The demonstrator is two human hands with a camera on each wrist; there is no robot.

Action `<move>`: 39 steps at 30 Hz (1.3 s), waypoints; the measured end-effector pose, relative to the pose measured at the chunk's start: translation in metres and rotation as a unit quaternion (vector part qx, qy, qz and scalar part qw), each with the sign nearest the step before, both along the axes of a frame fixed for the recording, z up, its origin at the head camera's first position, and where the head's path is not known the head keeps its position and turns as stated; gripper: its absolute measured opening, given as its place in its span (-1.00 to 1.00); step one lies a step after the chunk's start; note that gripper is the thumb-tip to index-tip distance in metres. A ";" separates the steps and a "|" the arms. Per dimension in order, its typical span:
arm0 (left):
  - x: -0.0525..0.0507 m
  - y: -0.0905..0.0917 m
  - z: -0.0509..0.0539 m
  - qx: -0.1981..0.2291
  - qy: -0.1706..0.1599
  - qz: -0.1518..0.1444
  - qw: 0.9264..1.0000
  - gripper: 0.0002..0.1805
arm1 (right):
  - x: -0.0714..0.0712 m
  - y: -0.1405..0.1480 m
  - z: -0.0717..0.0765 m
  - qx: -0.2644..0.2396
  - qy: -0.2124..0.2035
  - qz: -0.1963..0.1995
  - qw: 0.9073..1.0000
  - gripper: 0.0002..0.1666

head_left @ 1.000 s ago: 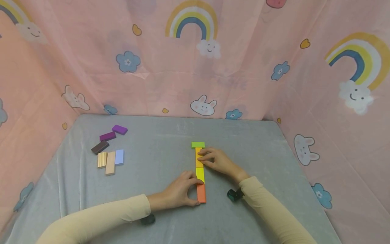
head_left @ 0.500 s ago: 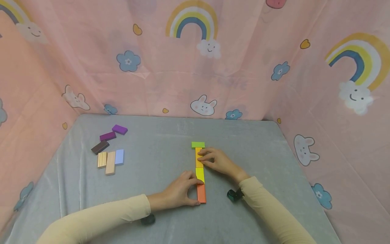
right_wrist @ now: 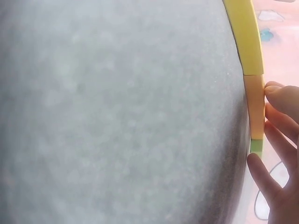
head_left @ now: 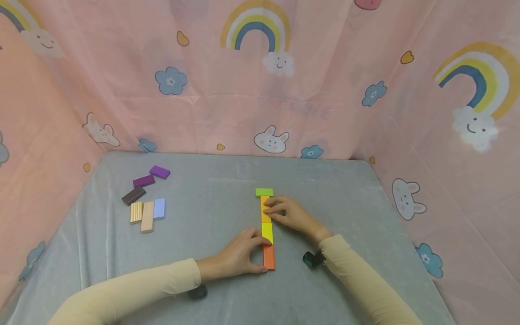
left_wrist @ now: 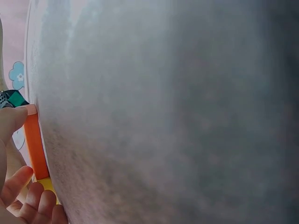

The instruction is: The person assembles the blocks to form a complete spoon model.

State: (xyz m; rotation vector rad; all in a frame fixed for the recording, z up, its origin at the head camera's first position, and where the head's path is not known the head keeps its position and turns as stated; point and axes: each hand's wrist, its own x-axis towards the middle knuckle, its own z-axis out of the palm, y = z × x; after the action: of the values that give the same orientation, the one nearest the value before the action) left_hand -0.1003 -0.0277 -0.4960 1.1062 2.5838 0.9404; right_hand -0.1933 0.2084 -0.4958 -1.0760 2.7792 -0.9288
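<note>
In the head view, a row of flat blocks runs away from the person: an orange block (head_left: 269,257) nearest, then a yellow block (head_left: 267,232), a yellow-orange block (head_left: 266,217) and a light green block (head_left: 264,192) lying crosswise at the far end. My left hand (head_left: 234,258) pinches the orange block (left_wrist: 36,147) end to end, thumb at its near end and a finger by the yellow joint. From the right, my right hand (head_left: 295,216) rests extended fingertips on the yellow-orange block (right_wrist: 254,105); the light green block (right_wrist: 256,146) shows past it in the right wrist view.
At the left of the grey cloth-covered table (head_left: 211,189) lie two purple blocks (head_left: 144,181), a dark brown block (head_left: 133,196), a striped block (head_left: 136,212), a plain wooden block (head_left: 147,217) and a light blue block (head_left: 160,209). Pink patterned curtains (head_left: 227,108) surround it.
</note>
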 end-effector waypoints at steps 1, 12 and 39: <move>0.000 0.000 0.000 0.001 0.000 0.001 1.000 -0.36 | 0.000 0.000 0.000 0.000 -0.001 0.000 1.000 -0.76; 0.000 0.000 0.001 0.011 -0.014 0.010 1.000 -0.38 | 0.000 -0.001 0.002 -0.001 0.000 0.002 1.000 -0.77; -0.048 -0.062 0.039 0.137 -0.053 0.122 0.982 -0.46 | 0.001 -0.002 0.001 0.002 -0.010 -0.013 1.000 -0.76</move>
State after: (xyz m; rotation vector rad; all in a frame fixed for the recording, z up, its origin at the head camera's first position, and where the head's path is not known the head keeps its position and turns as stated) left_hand -0.1486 -0.0897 -0.4570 0.7789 2.5981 1.4047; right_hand -0.1924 0.2067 -0.4951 -1.0264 2.7850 -0.9316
